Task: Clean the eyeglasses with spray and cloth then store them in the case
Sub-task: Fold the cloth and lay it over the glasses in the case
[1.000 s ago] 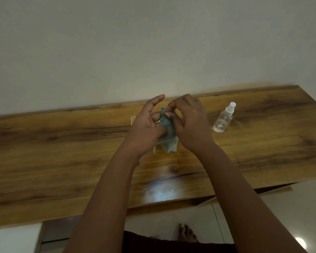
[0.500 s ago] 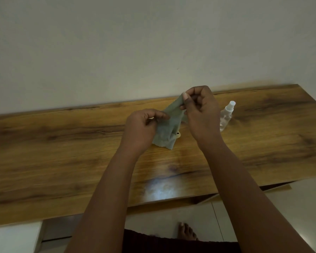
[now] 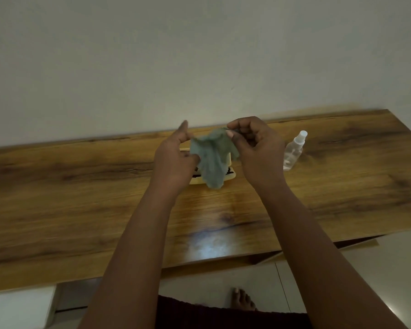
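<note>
Judging from the desk (image 3: 81, 191), the wiping looks done: dark glasses (image 3: 229, 172) seem to lie in the open case (image 3: 195, 180), partly hidden behind the cloth (image 3: 211, 160), with the spray (image 3: 293, 150) standing well to the right, so closing the case and stowing the cloth remain. Both hands are raised over the case, the left hand (image 3: 176, 160) pinching one edge of the cloth and the right hand (image 3: 256, 148) the other. Compared with a moment earlier, the hands are farther apart and the cloth is spread wider.

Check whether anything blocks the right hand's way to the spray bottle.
Nothing visible does: the spray bottle stands just right of the right hand, bare table between. That hand is pinching the cloth, though.
</note>
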